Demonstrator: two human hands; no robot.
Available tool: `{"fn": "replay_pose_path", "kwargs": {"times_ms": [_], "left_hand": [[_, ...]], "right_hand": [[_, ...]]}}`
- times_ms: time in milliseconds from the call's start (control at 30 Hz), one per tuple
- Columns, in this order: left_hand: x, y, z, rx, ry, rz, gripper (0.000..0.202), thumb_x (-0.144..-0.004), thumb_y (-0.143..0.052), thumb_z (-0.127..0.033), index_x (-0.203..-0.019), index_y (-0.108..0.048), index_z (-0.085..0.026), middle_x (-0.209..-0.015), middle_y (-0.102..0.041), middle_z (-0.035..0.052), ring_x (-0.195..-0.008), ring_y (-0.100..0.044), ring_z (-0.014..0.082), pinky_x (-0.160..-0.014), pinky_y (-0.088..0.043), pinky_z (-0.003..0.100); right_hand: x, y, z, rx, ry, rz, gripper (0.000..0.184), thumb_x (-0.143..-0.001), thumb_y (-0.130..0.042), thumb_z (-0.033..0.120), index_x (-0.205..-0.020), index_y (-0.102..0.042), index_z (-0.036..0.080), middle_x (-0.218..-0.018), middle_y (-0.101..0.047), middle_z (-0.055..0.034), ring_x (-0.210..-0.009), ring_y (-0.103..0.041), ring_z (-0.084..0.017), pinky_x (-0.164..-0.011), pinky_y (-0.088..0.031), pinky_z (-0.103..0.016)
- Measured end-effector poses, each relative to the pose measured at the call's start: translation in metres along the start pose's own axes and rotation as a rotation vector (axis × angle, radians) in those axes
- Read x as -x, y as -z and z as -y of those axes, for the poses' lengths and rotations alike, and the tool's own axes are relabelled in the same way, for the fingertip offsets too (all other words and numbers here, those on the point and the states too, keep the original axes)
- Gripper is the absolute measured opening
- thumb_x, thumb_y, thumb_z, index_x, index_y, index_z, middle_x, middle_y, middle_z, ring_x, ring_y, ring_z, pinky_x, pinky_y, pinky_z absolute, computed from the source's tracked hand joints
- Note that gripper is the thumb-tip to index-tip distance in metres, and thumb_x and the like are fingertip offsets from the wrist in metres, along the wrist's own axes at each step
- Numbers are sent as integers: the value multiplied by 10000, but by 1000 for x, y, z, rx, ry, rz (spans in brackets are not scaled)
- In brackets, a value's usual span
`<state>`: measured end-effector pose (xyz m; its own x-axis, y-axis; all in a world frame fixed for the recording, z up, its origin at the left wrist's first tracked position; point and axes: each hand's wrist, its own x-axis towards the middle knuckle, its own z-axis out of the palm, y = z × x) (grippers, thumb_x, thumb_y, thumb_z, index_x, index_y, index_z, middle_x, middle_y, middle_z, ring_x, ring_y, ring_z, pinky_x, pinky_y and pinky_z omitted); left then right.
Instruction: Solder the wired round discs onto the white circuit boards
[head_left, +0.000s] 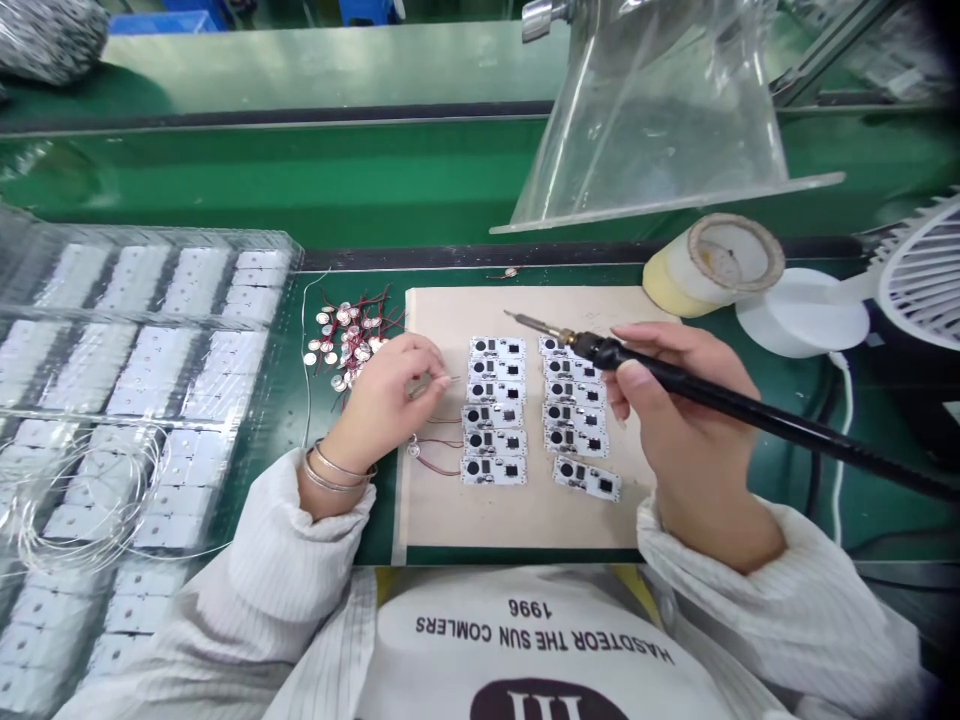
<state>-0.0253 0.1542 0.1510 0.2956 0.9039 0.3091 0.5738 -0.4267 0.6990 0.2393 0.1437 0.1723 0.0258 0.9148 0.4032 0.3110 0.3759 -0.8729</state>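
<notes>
In the head view, we see the right hand (686, 405) gripping a soldering iron (750, 409) over white boards (493, 442) on a tan mat (450, 520). The left hand (394, 380) has finger and thumb close together; we can't tell what they hold. Little discs (352, 335) lie beside it.

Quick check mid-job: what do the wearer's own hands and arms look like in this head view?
Both the left hand and right hand are ungloved. Thin silvery bangles circle the left wrist; none shows on the right. The left sleeve and right sleeve are pale, finely ribbed and loose, without visible lettering.
</notes>
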Motion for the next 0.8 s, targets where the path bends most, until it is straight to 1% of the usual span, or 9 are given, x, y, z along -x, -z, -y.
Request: {"fn": "replay_pose_path", "kwargs": {"times_ms": [67, 100, 233, 333, 400, 467, 567, 667, 800], "left_hand": [[-4, -5, 1, -10, -102, 87, 109, -807, -565, -111, -730, -592, -183, -878, -685, 47, -868, -599, 175, -851, -443, 348], [-6, -8, 3, -12, -129, 124, 120, -795, -562, -100, -717, -584, -187, -883, -703, 40, -862, -606, 176, -867, -435, 358], [-10, -17, 9, -13, -119, 213, 157, -758, -554, -72, -655, -562, -191, -842, -731, 22, -799, -626, 168, -853, -433, 357], [-10, -18, 12, -8, -82, 228, 158, -746, -555, -72, -642, -560, -190, -849, -740, 9, -792, -625, 160, -846, -433, 348], [-9, -18, 13, -13, -63, 235, 151, -744, -556, -81, -642, -563, -192, -853, -742, 2, -781, -619, 157, -844, -428, 347], [-10, -17, 13, -11, -51, 244, 149, -743, -555, -85, -642, -567, -193, -848, -742, -2, -765, -610, 155, -840, -424, 347], [-10, -16, 12, 10, -30, 247, 152, -738, -566, -87, -630, -564, -195, -850, -743, -3, -770, -603, 157, -831, -424, 344], [-11, -16, 13, 19, -13, 248, 166, -729, -574, -74, -615, -551, -192, -845, -742, -5, -780, -614, 158, -834, -429, 346], [-11, -18, 12, 0, 3, 245, 173, -719, -570, -65, -607, -538, -193, -830, -740, -5, -777, -622, 163, -828, -437, 354]], "right_hand": [[5, 1, 1, -25, -26, -45, 180, -842, -684, 271, -1017, -667, 231, -842, -645, -25, -594, -578, -130, -482, -454, -272], [6, 1, 3, -16, -29, -42, 171, -827, -699, 253, -994, -670, 231, -853, -654, -26, -604, -590, -133, -492, -467, -274], [2, 0, 12, 96, 23, 27, 195, -759, -756, 204, -935, -683, 245, -857, -679, -20, -640, -624, -145, -554, -518, -287], [-5, -2, 16, 158, 65, 46, 126, -758, -750, 212, -850, -674, 254, -754, -667, -9, -590, -595, -145, -498, -485, -283], [-7, -4, 16, 151, 77, 67, 81, -775, -724, 225, -798, -653, 256, -677, -636, -3, -553, -572, -150, -457, -452, -289], [-6, -6, 12, 118, 97, 105, 80, -780, -702, 225, -765, -630, 256, -638, -613, 3, -536, -565, -157, -450, -447, -302], [-3, -11, 4, 80, 153, 153, 92, -765, -682, 197, -752, -611, 254, -641, -608, 11, -522, -564, -152, -457, -461, -310], [0, -14, -4, 93, 196, 183, 115, -742, -671, 159, -764, -607, 251, -645, -604, 12, -512, -558, -142, -444, -452, -301], [1, -17, -8, 78, 234, 219, 149, -728, -667, 143, -807, -611, 257, -647, -606, 13, -508, -559, -139, -434, -450, -290]]}}
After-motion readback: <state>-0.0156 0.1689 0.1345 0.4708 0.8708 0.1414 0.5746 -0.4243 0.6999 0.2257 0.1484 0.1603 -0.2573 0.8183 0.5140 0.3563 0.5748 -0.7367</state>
